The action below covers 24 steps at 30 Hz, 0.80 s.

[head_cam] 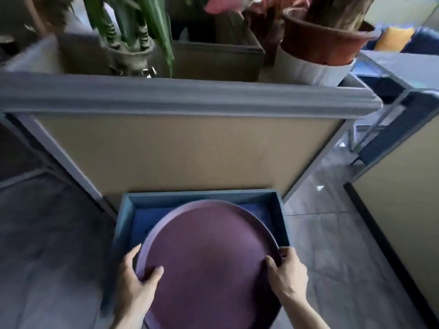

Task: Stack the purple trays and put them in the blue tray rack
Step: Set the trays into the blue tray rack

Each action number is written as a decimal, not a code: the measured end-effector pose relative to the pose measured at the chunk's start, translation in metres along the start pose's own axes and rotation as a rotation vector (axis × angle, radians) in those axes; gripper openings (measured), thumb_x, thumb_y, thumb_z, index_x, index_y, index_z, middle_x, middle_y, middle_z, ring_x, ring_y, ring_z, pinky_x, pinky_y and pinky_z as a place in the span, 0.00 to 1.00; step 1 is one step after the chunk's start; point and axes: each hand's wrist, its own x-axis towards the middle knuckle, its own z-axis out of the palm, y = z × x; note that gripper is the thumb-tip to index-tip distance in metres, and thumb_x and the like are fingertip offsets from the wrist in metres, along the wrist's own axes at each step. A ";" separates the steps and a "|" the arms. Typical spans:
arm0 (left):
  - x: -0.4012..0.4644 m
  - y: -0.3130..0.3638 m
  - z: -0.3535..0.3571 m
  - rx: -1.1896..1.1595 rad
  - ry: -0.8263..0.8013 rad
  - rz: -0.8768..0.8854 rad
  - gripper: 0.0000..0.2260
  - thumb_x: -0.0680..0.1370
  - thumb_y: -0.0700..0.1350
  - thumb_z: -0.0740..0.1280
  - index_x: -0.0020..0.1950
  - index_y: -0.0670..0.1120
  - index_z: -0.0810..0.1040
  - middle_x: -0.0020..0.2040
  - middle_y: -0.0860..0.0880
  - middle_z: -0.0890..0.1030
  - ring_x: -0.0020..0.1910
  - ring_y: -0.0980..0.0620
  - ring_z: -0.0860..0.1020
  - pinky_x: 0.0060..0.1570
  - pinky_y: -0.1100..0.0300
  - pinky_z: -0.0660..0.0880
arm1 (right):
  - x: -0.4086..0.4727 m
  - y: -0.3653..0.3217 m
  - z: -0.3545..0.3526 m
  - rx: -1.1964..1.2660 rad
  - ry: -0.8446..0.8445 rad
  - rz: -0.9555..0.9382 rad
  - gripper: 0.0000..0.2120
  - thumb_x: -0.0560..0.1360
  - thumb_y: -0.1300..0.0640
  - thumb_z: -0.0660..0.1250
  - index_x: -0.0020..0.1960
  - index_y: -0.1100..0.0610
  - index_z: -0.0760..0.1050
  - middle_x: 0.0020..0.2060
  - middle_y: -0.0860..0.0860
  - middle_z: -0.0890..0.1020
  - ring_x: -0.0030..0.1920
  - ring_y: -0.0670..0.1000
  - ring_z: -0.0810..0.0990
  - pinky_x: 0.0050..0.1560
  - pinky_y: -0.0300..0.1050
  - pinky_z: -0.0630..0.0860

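Note:
A round purple tray is held flat above the blue tray rack, a rectangular blue box on the floor. Whether more trays are stacked under the top one, I cannot tell. My left hand grips the tray's left rim with the thumb on top. At the right rim, my right hand holds on the same way. The tray covers most of the rack's inside; only the far blue bottom shows.
A beige partition with a grey top rail stands right behind the rack. Potted plants sit beyond it. A second partition rises at the right. Grey tiled floor lies to the right, dark floor to the left.

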 end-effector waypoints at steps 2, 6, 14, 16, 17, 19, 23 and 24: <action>0.009 -0.008 0.012 0.011 -0.024 -0.014 0.32 0.66 0.37 0.79 0.69 0.47 0.75 0.63 0.45 0.78 0.60 0.42 0.78 0.56 0.50 0.73 | 0.010 0.004 0.013 -0.028 0.021 0.015 0.17 0.72 0.52 0.72 0.58 0.56 0.75 0.51 0.56 0.85 0.54 0.61 0.81 0.52 0.50 0.74; 0.022 -0.021 0.032 0.070 -0.048 -0.045 0.33 0.65 0.35 0.80 0.68 0.43 0.75 0.64 0.42 0.78 0.61 0.40 0.78 0.61 0.46 0.74 | 0.027 0.011 0.030 -0.054 0.030 0.001 0.17 0.72 0.53 0.73 0.58 0.57 0.76 0.51 0.57 0.85 0.53 0.62 0.81 0.52 0.50 0.74; 0.025 -0.036 0.056 0.225 0.006 -0.100 0.34 0.63 0.38 0.81 0.68 0.44 0.76 0.60 0.40 0.82 0.60 0.37 0.80 0.61 0.42 0.74 | 0.046 0.021 0.046 -0.085 -0.009 -0.002 0.16 0.74 0.59 0.66 0.61 0.53 0.74 0.51 0.56 0.84 0.52 0.63 0.79 0.49 0.51 0.71; 0.026 -0.039 0.060 0.234 0.012 -0.106 0.34 0.63 0.38 0.81 0.68 0.43 0.76 0.58 0.39 0.83 0.58 0.36 0.80 0.60 0.41 0.75 | 0.048 0.024 0.049 -0.090 -0.013 -0.003 0.17 0.73 0.62 0.64 0.61 0.53 0.75 0.50 0.55 0.83 0.52 0.62 0.78 0.47 0.49 0.69; 0.026 -0.041 0.061 0.235 0.019 -0.105 0.34 0.64 0.37 0.81 0.68 0.43 0.75 0.58 0.39 0.84 0.57 0.36 0.81 0.59 0.41 0.76 | 0.049 0.025 0.050 -0.095 -0.008 -0.002 0.18 0.73 0.63 0.63 0.61 0.53 0.75 0.50 0.55 0.83 0.52 0.61 0.78 0.46 0.48 0.68; 0.026 -0.043 0.063 0.257 0.031 -0.101 0.34 0.65 0.38 0.81 0.69 0.43 0.75 0.57 0.39 0.84 0.58 0.37 0.80 0.60 0.41 0.75 | 0.049 0.026 0.052 -0.105 0.009 0.000 0.19 0.73 0.65 0.62 0.61 0.52 0.76 0.50 0.55 0.83 0.51 0.61 0.78 0.45 0.48 0.67; 0.025 -0.041 0.065 0.344 0.054 -0.113 0.33 0.66 0.41 0.80 0.70 0.44 0.75 0.59 0.40 0.84 0.62 0.36 0.78 0.61 0.40 0.74 | 0.047 0.025 0.051 -0.135 0.052 -0.015 0.19 0.72 0.65 0.63 0.60 0.52 0.78 0.49 0.55 0.83 0.49 0.61 0.80 0.42 0.48 0.69; 0.025 -0.040 0.066 0.362 0.058 -0.112 0.33 0.66 0.41 0.80 0.70 0.44 0.75 0.59 0.40 0.84 0.62 0.36 0.78 0.61 0.40 0.74 | 0.047 0.024 0.050 -0.152 0.059 -0.020 0.18 0.72 0.65 0.63 0.59 0.51 0.78 0.48 0.54 0.84 0.48 0.61 0.80 0.41 0.47 0.70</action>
